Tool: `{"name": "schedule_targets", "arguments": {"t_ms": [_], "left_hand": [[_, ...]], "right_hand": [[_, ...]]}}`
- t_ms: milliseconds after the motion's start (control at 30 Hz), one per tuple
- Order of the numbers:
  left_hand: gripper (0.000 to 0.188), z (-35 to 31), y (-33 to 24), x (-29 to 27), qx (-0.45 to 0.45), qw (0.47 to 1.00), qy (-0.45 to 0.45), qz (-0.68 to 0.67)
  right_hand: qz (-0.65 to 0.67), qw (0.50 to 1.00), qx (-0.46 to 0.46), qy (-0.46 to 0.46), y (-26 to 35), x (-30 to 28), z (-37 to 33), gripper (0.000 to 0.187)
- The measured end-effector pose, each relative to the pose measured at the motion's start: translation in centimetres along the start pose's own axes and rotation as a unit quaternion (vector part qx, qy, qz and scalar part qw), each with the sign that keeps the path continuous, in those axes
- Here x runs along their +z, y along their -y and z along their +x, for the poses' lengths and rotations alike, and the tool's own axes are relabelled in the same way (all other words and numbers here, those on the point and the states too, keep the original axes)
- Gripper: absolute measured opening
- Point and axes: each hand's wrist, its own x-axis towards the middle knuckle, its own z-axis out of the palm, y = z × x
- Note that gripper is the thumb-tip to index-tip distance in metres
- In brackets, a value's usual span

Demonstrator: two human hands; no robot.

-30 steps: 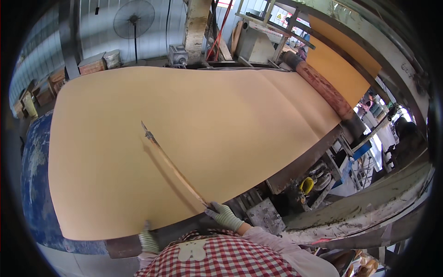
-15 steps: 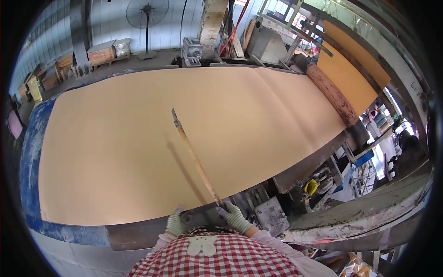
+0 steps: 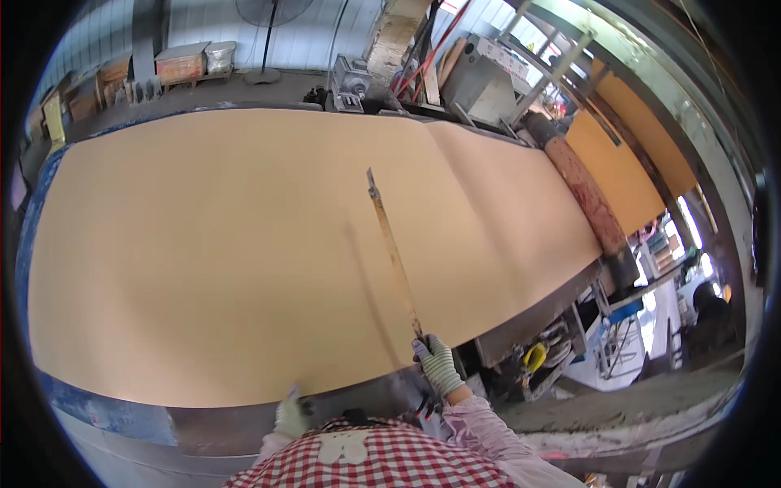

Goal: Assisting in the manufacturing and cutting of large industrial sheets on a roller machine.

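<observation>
Tool, a long thin wooden stick with a grey metal blade at its tip (image 3: 392, 256), is gripped at its near end by the right hand (image 3: 439, 366), at 5 o'clock, in a green-and-white striped knit glove. Fingers are wrapped round the handle. Blade is pointed between 11 and 12 o'clock and held up off the sheet; a shadow (image 3: 366, 293) is cast to the stick's left, apart from it.

Large smooth tan sheet (image 3: 203, 260) is spread across the centre, on a surface with a worn blue edge (image 3: 106, 411), seen at 8 o'clock. A soft crease (image 3: 472, 191) is formed in the sheet toward 2 o'clock. Its far right end is met by a mottled reddish-brown roller (image 3: 582, 191), between 2 and 3.

Left hand (image 3: 290, 415), at 7 o'clock, is gloved and blurred. Fingertips are placed at the sheet's near edge; whether the edge is gripped cannot be told.

Behind the roller, a flat orange sheet (image 3: 614, 171) is hung. Grey boxy motor (image 3: 350, 77) is seen near 11–12, beyond the far edge. Brown crates (image 3: 181, 65) are stacked at 10. Small yellow item (image 3: 534, 356) is lodged among machine parts at 4. Red-and-white checked apron (image 3: 399, 459) is worn, seen at 6.
</observation>
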Motion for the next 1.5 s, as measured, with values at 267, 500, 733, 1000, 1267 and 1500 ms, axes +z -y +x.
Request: {"name": "schedule_targets", "arguments": {"t_ms": [267, 500, 733, 1000, 1267, 1500], "left_hand": [[0.045, -6.3, -3.2, -0.1, 0.068, 0.938, -0.232, -0.247], [0.044, -6.6, -3.8, 3.3, 0.009, 0.938, -0.32, -0.133], [0.043, -7.8, -7.8, 1.8, 0.081, 0.905, -0.4, -0.122], [0.037, -9.7, -10.9, -8.6, 0.239, 0.927, -0.232, -0.174], [0.023, -8.6, -16.2, -22.8, 0.344, 0.916, -0.111, -0.173], [0.028, -5.7, -23.1, -25.1, 0.339, 0.823, -0.355, -0.286]], "right_hand": [[-0.236, 0.958, -0.091, -0.132, 2.9, -9.4, 25.0, 0.024], [-0.5, 0.849, -0.122, -0.117, 16.9, -4.6, 47.2, 0.03], [-0.565, 0.806, -0.164, -0.069, 25.7, 3.3, 57.4, 0.028], [-0.684, 0.707, -0.048, 0.174, 28.6, -0.9, 30.4, 0.012], [-0.655, 0.684, -0.039, 0.318, 20.2, -10.3, -7.9, 0.014], [-0.477, 0.795, 0.2, 0.317, 14.3, -12.1, -31.4, 0.014]]}}
